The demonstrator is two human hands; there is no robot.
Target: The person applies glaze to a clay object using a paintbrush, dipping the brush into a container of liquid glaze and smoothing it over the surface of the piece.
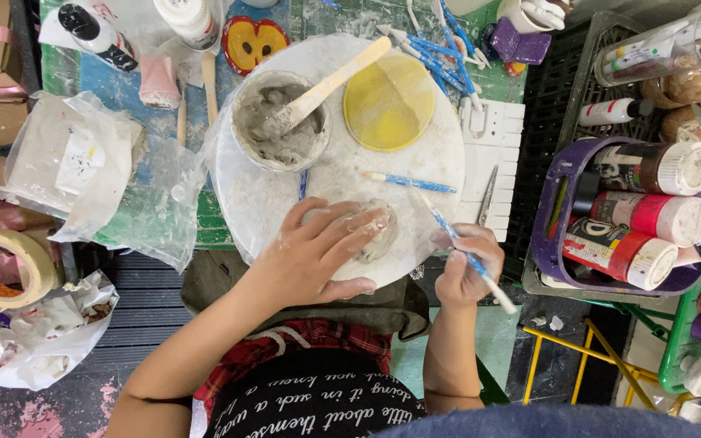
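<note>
A small grey clay piece [371,235], probably a cup, is clasped by the left hand [310,259] on the round board [261,203]. A blue-handled brush [464,251] is pinched by the right hand [468,272]; wet clay could be dented by pressure.

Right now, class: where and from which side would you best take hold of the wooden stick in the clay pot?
Probably the bare upper end of the stick, from the right. It leans up and right out of the pot; its lower end is sunk in grey clay.
</note>
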